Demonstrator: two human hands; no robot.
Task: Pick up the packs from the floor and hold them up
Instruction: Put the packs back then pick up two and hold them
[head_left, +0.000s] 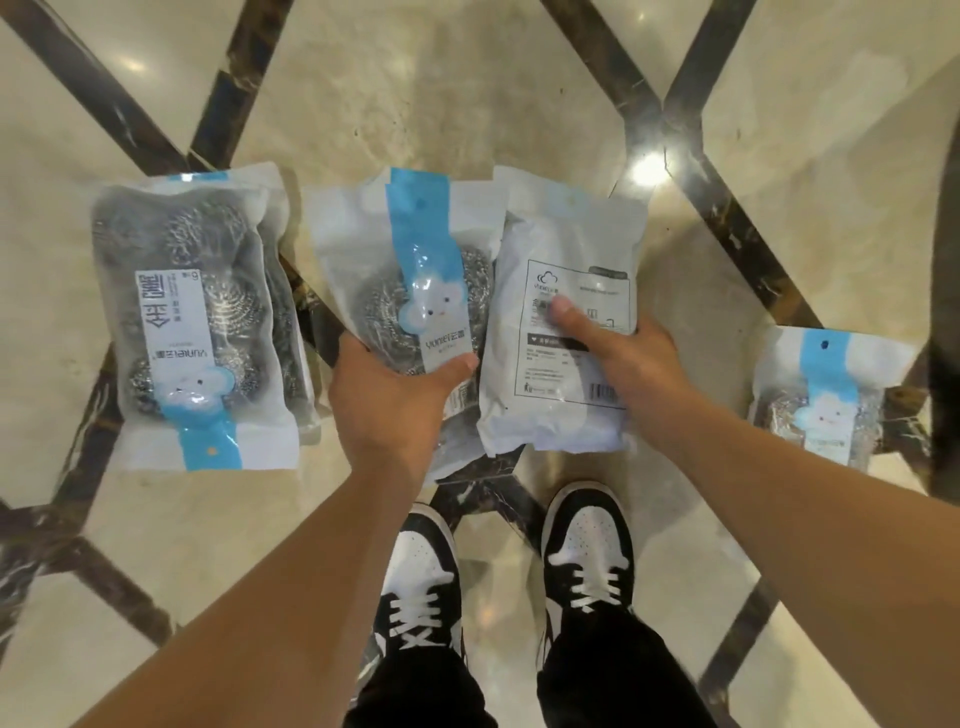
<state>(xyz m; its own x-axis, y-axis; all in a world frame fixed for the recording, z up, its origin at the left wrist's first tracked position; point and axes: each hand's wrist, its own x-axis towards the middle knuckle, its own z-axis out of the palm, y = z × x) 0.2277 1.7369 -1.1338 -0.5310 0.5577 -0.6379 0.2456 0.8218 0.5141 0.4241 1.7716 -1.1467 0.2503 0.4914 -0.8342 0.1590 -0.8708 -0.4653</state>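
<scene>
1. I count four packs of steel-wool scourers in all: two in my hands and two lying on the floor (467, 104).
2. My left hand (387, 402) grips one scourer pack (410, 275) by its lower end, thumb curled over the front and the other fingers hidden underneath. Its blue stripe and cloud cartoon face me, and a coiled steel scourer shows through the clear plastic.
3. My right hand (631, 358) grips the second held pack (563, 317), thumb pressed on its white printed back with the barcode; the other fingers are hidden behind it.
4. The two held packs sit side by side above my feet, their inner edges touching or overlapping.
5. A larger pack (200, 317) lies flat on the floor to the left, its label upside down to me, with several scourers showing inside; I cannot count them exactly.
6. A fourth pack (826, 397) lies on the floor to the right, just beyond my right forearm, blue stripe up.
7. The floor is glossy cream marble crossed by dark diagonal bands.
8. Two black-and-white sneakers, left (421, 577) and right (589, 551), show below black trousers.
</scene>
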